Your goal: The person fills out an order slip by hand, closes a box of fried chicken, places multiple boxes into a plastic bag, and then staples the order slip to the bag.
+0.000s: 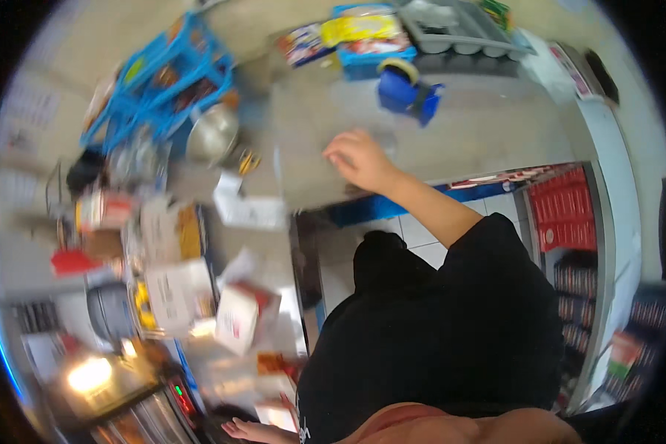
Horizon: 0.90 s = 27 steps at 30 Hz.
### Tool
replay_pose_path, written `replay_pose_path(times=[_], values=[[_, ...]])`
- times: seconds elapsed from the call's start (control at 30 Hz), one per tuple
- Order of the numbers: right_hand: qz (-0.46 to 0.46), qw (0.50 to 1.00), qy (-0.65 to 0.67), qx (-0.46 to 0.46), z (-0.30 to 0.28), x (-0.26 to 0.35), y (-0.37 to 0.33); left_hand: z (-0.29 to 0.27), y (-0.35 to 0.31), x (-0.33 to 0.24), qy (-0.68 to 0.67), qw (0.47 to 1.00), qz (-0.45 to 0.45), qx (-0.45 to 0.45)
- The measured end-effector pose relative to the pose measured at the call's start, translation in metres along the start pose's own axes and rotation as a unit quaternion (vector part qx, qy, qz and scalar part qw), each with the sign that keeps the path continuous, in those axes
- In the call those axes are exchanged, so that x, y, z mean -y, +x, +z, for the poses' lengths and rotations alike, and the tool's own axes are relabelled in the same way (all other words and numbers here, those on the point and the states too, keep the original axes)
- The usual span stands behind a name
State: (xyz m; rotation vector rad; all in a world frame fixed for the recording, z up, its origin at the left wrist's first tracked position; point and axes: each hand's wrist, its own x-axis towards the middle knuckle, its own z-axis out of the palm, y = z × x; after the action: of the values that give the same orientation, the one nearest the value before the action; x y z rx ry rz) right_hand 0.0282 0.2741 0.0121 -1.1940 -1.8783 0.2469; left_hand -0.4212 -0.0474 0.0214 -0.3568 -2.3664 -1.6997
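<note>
My right hand (360,161) is over the steel counter (311,100), its fingers loosely curled together and slightly blurred. Nothing shows in it. Beyond it, to the right, stands a blue tape dispenser (409,98) with a yellowish roll at its top. At the lower left edge, my left hand (253,430) is partly in view with its fingers stretched out and holding nothing visible. Close to it are a white box (277,416) and a lit display case (144,422). Scissors with yellow handles (249,160) lie beside a metal bowl (213,135) on the left.
A blue basket (166,74) stands at the far left. Boxes, among them a white carton (237,320), crowd the left counter. Coloured packets (361,31) and a grey compartment tray (462,29) are at the back. Red crates (564,211) sit on a shelf under the counter at right.
</note>
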Motion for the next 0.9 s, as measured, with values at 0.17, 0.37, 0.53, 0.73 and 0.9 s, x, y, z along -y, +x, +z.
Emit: replay_pose_path(times=[0.17, 0.37, 0.53, 0.73, 0.9], values=[[0.132, 0.942, -0.136, -0.277, -0.147, -0.149, -0.006, 0.183, -0.068, -0.093, 0.006, 0.931, 0.094, 0.352], [0.252, 0.855, -0.329, -0.310, -0.301, -0.278, -0.104, 0.309, -0.298, -0.237, 0.077, 0.522, 0.448, 0.722], [0.427, 0.755, -0.345, -0.360, -0.392, -0.324, -0.224, 0.296, -0.409, -0.261, 0.101, 0.325, 0.442, 0.830], [0.423, 0.746, -0.386, -0.338, -0.516, -0.375, -0.297, 0.275, -0.423, -0.242, 0.256, 0.514, 0.471, 0.669], [0.252, 0.846, -0.437, -0.170, -0.593, -0.488, -0.303, 0.156, -0.442, -0.171, 0.167, 0.697, 0.255, 0.649]])
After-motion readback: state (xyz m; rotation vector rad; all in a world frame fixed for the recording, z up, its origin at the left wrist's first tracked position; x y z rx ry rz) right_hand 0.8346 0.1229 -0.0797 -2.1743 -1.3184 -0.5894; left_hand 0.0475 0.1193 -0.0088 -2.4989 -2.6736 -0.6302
